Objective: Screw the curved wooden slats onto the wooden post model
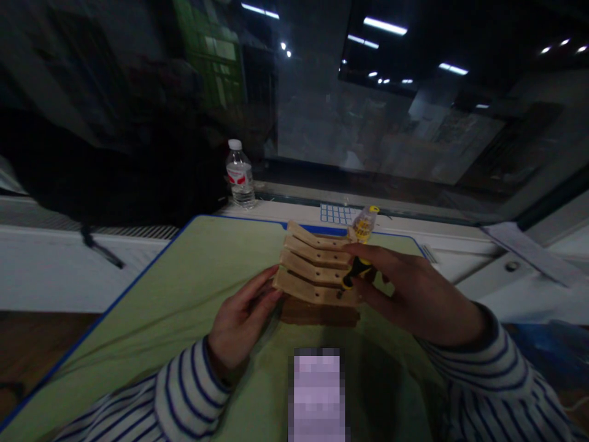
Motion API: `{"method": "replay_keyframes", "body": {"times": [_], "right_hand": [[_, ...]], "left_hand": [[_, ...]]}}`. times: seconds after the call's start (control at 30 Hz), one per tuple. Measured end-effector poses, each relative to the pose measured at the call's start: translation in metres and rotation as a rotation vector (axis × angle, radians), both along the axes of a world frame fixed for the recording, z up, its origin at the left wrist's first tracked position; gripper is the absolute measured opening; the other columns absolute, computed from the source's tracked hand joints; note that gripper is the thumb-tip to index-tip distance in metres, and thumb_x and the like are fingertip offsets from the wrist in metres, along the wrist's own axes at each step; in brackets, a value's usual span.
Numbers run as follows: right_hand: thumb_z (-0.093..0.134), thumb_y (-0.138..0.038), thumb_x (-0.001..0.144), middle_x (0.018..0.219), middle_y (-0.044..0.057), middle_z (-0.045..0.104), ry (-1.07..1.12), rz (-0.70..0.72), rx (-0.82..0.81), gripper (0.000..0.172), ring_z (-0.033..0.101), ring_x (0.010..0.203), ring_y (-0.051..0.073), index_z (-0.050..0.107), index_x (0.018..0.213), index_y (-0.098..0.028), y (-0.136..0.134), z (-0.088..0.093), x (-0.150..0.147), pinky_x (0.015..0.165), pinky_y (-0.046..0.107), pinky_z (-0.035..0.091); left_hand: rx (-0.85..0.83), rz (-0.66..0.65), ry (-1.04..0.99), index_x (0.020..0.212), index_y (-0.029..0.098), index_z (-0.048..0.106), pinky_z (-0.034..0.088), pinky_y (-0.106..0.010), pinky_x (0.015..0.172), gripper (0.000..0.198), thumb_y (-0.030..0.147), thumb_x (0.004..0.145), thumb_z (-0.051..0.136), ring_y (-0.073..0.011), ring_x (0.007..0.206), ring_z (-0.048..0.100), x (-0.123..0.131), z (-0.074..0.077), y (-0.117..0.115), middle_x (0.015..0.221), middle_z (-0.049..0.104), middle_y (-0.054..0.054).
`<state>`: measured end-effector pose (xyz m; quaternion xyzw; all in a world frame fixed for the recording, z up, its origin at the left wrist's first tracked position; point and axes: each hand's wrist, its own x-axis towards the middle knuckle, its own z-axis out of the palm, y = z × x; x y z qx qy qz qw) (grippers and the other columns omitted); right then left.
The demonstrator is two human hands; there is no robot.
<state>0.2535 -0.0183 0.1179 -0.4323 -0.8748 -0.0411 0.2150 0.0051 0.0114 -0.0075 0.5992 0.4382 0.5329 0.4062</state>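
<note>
A wooden piece of bent slats [304, 286] with small holes stands in the middle of the table, above a darker brown wooden block [317, 314]. My left hand [243, 319] is closed on the left edge of the slats, thumb in front. My right hand [409, 288] pinches a short black-and-yellow screwdriver [357, 270], its tip pointing down at the right end of the front slat, close to a hole. Whether the tip sits on a screw is too small to tell. My right fingers partly cover the slats' right ends.
The green table mat [221, 245] has a blue edge. Behind it, a water bottle [240, 178] and a blue-and-white grid card [335, 213] lie along the window sill. A clear container with a yellow cap [365, 224] stands behind the slats. A pixelated phone-shaped object [317, 393] is nearest me.
</note>
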Motion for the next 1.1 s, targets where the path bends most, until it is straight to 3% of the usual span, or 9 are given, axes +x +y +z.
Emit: {"method": "replay_keyframes", "body": {"times": [0.1, 0.3, 0.6, 0.7, 0.8, 0.97, 1.03, 1.1], "right_hand": [[0.051, -0.018, 0.091, 0.128, 0.009, 0.064, 0.006, 0.016, 0.022, 0.044, 0.067, 0.107, 0.020, 0.045, 0.135, -0.016, 0.000, -0.002, 0.000, 0.089, 0.034, 0.057], [0.052, -0.025, 0.092, 0.126, 0.009, 0.066, -0.039, -0.064, 0.033, 0.044, 0.072, 0.088, 0.021, 0.045, 0.135, -0.019, 0.002, -0.003, 0.001, 0.076, 0.037, 0.061], [0.052, -0.026, 0.093, 0.117, 0.007, 0.070, -0.038, -0.083, 0.013, 0.041, 0.072, 0.084, 0.020, 0.046, 0.133, -0.020, 0.002, -0.003, 0.001, 0.072, 0.035, 0.060], [0.051, -0.027, 0.093, 0.122, 0.007, 0.068, -0.058, -0.100, 0.007, 0.041, 0.072, 0.087, 0.021, 0.046, 0.134, -0.021, 0.002, -0.002, 0.001, 0.074, 0.036, 0.059], [0.050, -0.029, 0.093, 0.118, 0.007, 0.070, -0.069, -0.109, 0.014, 0.042, 0.072, 0.087, 0.022, 0.044, 0.134, -0.022, 0.002, -0.002, 0.001, 0.074, 0.036, 0.058], [0.051, -0.028, 0.093, 0.100, 0.008, 0.074, -0.069, -0.135, 0.014, 0.042, 0.071, 0.069, 0.021, 0.044, 0.133, -0.019, 0.003, -0.001, -0.002, 0.060, 0.033, 0.055], [0.052, -0.028, 0.092, 0.095, 0.008, 0.074, -0.064, -0.140, 0.013, 0.041, 0.069, 0.065, 0.020, 0.046, 0.131, -0.017, 0.004, -0.002, -0.003, 0.058, 0.033, 0.054], [0.054, -0.029, 0.092, 0.093, 0.008, 0.074, -0.052, -0.129, 0.018, 0.041, 0.070, 0.065, 0.021, 0.047, 0.129, -0.016, 0.005, -0.003, -0.003, 0.058, 0.034, 0.054]], "left_hand": [[-0.018, -0.003, 0.003, 0.123, 0.014, 0.063, 0.057, -0.041, 0.093, 0.057, 0.051, 0.080, 0.067, -0.0271, 0.103, 0.069, 0.000, -0.001, -0.001, 0.113, 0.072, -0.013], [-0.019, 0.004, -0.006, 0.123, 0.015, 0.063, 0.056, -0.041, 0.094, 0.056, 0.051, 0.080, 0.067, -0.0268, 0.102, 0.070, 0.000, -0.001, -0.001, 0.111, 0.073, -0.013], [-0.007, 0.007, 0.045, 0.126, 0.015, 0.059, 0.059, -0.040, 0.087, 0.058, 0.051, 0.081, 0.065, -0.0255, 0.096, 0.071, 0.000, 0.000, -0.003, 0.107, 0.074, -0.013], [0.060, 0.029, 0.092, 0.130, 0.015, 0.055, 0.058, -0.039, 0.089, 0.056, 0.047, 0.084, 0.064, -0.0232, 0.096, 0.070, -0.002, -0.002, -0.003, 0.110, 0.073, -0.013], [0.240, 0.116, 0.234, 0.128, 0.015, 0.056, 0.056, -0.036, 0.087, 0.047, 0.037, 0.087, 0.062, -0.0188, 0.090, 0.068, -0.010, -0.001, -0.003, 0.107, 0.071, -0.011], [0.607, 0.213, 0.423, 0.111, 0.016, 0.064, 0.055, -0.027, 0.075, 0.027, 0.016, 0.084, 0.063, -0.0131, 0.080, 0.063, -0.022, 0.019, -0.006, 0.099, 0.067, -0.007], [0.649, 0.183, 0.381, 0.101, 0.017, 0.067, 0.054, -0.025, 0.075, 0.018, 0.013, 0.084, 0.062, -0.0135, 0.084, 0.065, -0.020, 0.036, -0.009, 0.097, 0.068, -0.006], [0.559, 0.111, 0.352, 0.092, 0.018, 0.069, 0.054, -0.024, 0.074, 0.011, 0.016, 0.086, 0.060, -0.0131, 0.081, 0.066, -0.012, 0.055, -0.010, 0.089, 0.070, -0.003]]}}
